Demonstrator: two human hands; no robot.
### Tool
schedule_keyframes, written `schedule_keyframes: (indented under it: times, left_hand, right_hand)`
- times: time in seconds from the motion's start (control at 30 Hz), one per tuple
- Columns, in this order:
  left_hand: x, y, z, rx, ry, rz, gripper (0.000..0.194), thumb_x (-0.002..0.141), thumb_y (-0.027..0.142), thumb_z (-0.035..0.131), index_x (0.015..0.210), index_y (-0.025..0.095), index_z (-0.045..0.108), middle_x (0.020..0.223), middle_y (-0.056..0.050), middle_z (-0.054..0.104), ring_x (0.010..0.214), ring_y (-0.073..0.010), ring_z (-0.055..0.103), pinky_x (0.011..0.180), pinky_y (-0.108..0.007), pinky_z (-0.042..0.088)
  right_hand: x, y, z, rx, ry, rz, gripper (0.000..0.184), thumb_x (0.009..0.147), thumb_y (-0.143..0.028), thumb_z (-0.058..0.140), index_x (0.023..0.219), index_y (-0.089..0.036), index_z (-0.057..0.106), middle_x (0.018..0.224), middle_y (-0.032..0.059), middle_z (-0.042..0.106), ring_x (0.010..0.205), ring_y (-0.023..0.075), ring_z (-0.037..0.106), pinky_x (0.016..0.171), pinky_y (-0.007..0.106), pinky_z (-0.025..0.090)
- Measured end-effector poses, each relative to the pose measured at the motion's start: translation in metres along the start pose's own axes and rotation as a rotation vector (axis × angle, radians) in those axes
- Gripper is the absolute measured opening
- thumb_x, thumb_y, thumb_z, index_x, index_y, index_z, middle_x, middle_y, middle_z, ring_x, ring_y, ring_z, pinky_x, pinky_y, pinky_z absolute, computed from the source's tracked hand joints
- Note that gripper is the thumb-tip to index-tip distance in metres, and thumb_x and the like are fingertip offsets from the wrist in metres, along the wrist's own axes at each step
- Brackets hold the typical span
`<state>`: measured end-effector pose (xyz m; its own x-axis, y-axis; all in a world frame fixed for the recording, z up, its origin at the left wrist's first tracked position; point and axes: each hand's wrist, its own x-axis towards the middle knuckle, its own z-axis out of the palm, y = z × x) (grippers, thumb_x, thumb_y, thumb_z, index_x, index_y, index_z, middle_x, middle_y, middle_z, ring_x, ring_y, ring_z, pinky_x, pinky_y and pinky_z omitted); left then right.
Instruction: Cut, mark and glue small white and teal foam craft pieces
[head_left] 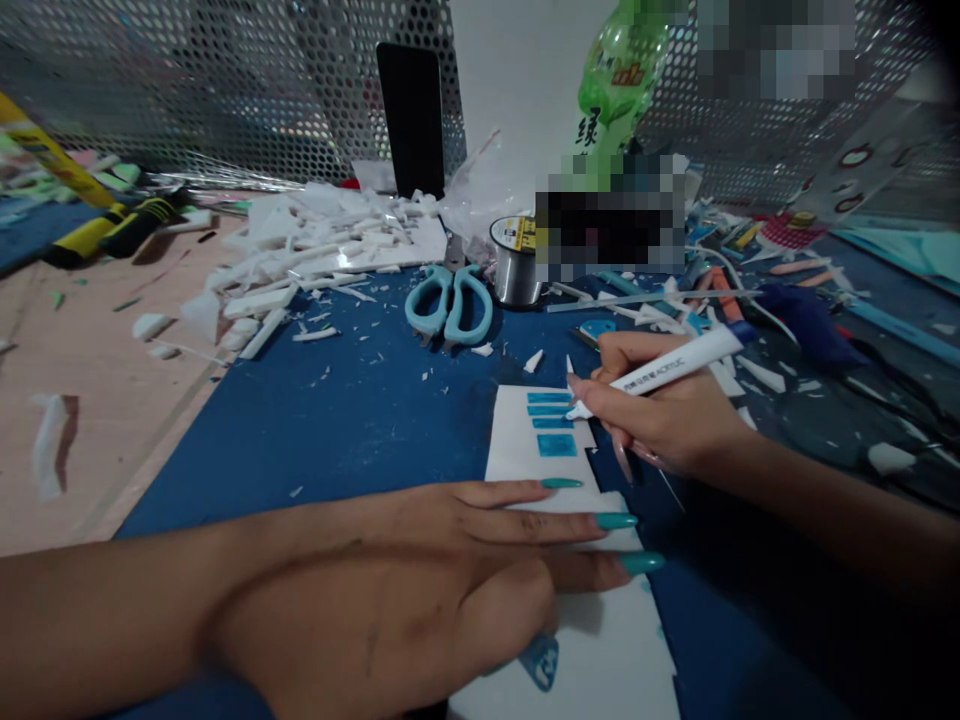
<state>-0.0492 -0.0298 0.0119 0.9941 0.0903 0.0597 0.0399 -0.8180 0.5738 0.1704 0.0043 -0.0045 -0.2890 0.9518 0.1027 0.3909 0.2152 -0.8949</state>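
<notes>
A white foam board or card (525, 465) with notched edges lies on the blue surface in front of me. Near its far end are painted blue bars and a blue rectangle (556, 445). My left hand (450, 570) rests flat across the board, fingers stretched out and thumb bent. In my right hand (667, 405) is a white acrylic marker (667, 372), gripped like a pen and slanting up to the right. Its tip meets the board or hovers just over it, at the right end of the blue bars; contact cannot be made out.
Beyond the board lie light-blue scissors (450, 305) and a wire spool (517, 265). White foam scraps (322, 235) are heaped at the back left. A black phone (412, 120) stands upright there, with a green bottle (622, 90) to its right. Tangled offcuts (720, 295) fill the right side.
</notes>
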Motion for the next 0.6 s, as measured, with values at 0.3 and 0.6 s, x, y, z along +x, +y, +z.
schedule_keyframes:
  times: [0.3, 0.6]
  left_hand:
    - [0.0003, 0.0019, -0.0008, 0.008, 0.009, -0.047, 0.059, 0.086, 0.039, 0.049, 0.133, 0.007, 0.034, 0.142, -0.008, 0.035, 0.134, -0.0196, 0.025, 0.114, -0.028, 0.015]
    - [-0.0013, 0.0014, 0.0007, 0.058, -0.03, -0.011, 0.059, 0.087, 0.04, 0.049, 0.131, 0.004, 0.035, 0.145, -0.007, 0.028, 0.137, -0.0143, 0.014, 0.114, -0.023, 0.007]
  right_hand:
    - [-0.0005, 0.0026, -0.0009, -0.057, 0.013, -0.006, 0.036, 0.077, -0.018, 0.057, 0.054, -0.021, 0.03, 0.04, -0.0069, 0.038, 0.033, 0.007, 0.036, 0.035, 0.024, 0.023]
    - [0.0004, 0.0041, -0.0008, -0.083, 0.045, -0.035, 0.036, 0.075, -0.015, 0.057, 0.053, -0.022, 0.029, 0.043, -0.0069, 0.034, 0.038, 0.0078, 0.034, 0.041, 0.027, 0.026]
